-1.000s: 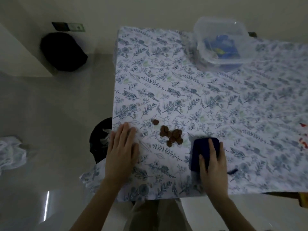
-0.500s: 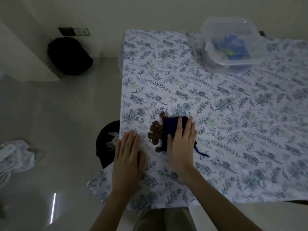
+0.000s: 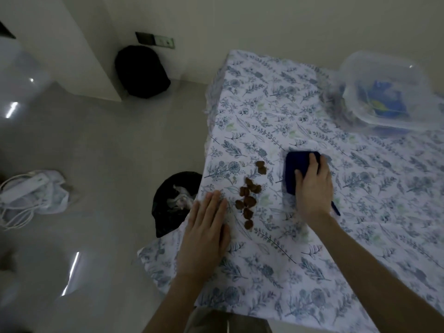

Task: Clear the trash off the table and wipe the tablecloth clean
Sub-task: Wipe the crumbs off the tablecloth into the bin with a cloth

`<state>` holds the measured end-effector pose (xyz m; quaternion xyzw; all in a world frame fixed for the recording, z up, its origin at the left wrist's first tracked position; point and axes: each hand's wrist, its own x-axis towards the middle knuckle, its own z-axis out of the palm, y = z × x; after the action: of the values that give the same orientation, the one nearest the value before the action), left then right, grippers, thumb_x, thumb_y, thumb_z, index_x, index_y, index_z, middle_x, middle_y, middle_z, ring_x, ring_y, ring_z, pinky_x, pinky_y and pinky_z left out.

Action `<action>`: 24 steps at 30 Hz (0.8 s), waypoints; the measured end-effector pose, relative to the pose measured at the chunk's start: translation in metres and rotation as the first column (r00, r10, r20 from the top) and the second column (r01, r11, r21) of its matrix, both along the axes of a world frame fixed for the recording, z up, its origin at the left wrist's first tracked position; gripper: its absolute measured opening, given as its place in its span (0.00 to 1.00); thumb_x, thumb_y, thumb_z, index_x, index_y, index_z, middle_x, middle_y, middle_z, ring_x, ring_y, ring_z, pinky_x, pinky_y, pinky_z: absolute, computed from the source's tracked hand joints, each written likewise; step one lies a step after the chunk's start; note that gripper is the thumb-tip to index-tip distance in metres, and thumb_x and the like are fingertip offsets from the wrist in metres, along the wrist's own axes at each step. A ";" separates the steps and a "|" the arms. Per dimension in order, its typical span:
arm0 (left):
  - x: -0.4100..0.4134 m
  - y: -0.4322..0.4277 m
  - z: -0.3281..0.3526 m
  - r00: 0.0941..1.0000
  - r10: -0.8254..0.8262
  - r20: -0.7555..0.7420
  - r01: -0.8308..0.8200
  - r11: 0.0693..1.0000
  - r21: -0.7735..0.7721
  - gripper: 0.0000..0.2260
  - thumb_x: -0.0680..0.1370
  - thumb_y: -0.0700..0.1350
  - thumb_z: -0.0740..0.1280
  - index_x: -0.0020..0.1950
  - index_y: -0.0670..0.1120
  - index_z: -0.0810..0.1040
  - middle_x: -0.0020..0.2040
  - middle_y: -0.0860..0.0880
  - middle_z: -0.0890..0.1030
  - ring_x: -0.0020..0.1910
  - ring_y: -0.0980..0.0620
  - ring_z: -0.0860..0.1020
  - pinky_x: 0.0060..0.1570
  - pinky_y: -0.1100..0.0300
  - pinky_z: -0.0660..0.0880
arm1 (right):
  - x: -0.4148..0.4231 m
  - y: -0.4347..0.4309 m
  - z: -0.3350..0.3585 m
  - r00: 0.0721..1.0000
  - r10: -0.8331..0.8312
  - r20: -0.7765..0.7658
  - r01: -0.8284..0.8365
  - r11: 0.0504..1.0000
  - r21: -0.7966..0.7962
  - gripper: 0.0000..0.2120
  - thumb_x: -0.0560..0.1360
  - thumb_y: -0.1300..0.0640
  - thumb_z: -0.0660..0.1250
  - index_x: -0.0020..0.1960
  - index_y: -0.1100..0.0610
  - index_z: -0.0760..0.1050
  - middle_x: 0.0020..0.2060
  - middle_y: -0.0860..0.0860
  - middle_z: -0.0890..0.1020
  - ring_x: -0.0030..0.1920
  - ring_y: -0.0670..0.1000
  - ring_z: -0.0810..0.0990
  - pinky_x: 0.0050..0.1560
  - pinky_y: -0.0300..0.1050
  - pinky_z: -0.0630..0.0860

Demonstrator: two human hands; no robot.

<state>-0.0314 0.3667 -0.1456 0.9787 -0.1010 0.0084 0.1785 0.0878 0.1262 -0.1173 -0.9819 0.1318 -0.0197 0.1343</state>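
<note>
A white tablecloth (image 3: 276,111) with a blue leaf print covers the table. Several small brown trash bits (image 3: 248,199) lie in a loose line near its left edge. My left hand (image 3: 206,234) lies flat on the cloth at that edge, fingers straight, just left of the bits. My right hand (image 3: 313,186) presses a dark blue folded cloth (image 3: 296,165) onto the table, to the right of the bits and apart from them. A black-lined trash bin (image 3: 174,200) stands on the floor right below the table's left edge.
A clear plastic container (image 3: 382,92) with blue items inside sits at the table's far right. On the floor, a black bag (image 3: 141,70) leans by the wall and a white bag with cables (image 3: 33,193) lies at the left.
My right hand swept the blue cloth left against the bits, then drew it back to the right, leaving them strung out nearer the left edge. My left hand stayed at the edge.
</note>
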 end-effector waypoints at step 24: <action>-0.015 0.001 0.001 0.997 0.054 -0.049 -0.056 0.998 -0.039 0.23 0.83 0.49 0.51 0.78 0.44 0.55 0.79 0.48 0.55 0.79 0.51 0.51 0.75 0.49 0.57 | -0.031 -0.019 0.004 0.826 0.555 -0.096 -0.563 0.817 -0.122 0.25 0.79 0.53 0.58 0.74 0.58 0.58 0.72 0.61 0.63 0.65 0.63 0.69 0.66 0.58 0.68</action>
<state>-0.0459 0.3678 -0.1448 0.9772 -0.0697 -0.0079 0.2003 0.0568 0.1075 -0.1133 -0.9846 -0.1601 0.0384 0.0588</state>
